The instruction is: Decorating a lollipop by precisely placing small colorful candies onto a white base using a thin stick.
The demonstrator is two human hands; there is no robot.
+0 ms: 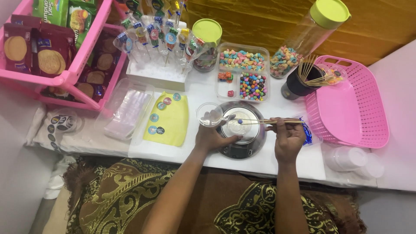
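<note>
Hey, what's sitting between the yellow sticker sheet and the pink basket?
In the head view, the round kitchen scale lies between the yellow sticker sheet and the pink basket, with both hands working over it.

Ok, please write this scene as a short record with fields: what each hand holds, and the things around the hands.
left hand: left hand holds a small clear cup, tilted, over the scale
right hand: right hand holds wooden sticks with a blue candy at the tip
under hands: round kitchen scale
behind: divided candy tray, two jars with green lids
right side: pink basket, dark cup of sticks
left side: yellow sticker sheet, pink rack of biscuit packs
</note>
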